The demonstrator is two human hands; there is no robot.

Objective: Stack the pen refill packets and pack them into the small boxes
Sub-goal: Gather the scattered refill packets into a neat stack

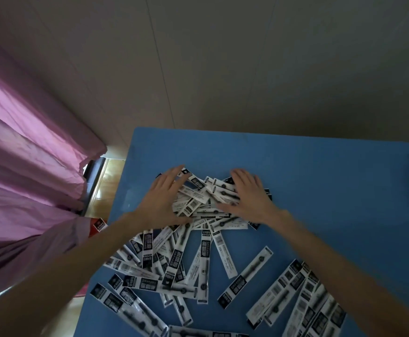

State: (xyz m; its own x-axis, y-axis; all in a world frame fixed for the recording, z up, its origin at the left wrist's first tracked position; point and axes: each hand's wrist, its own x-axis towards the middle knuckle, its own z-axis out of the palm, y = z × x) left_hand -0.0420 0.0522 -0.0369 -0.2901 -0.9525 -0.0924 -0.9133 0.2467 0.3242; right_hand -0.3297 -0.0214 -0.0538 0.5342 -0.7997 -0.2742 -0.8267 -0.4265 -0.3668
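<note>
Zero packed, no boxes in view | refill packets loose all over blue table | left hand + right hand flat, fingers straight, pressing on far heap | est: gathering, stacking not done

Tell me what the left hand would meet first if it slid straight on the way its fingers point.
The left hand points up-right, away from the person. Its fingertips already touch black-and-white plastic pen refill packets; beyond those the bare blue tabletop looks free up to the far edge.
</note>
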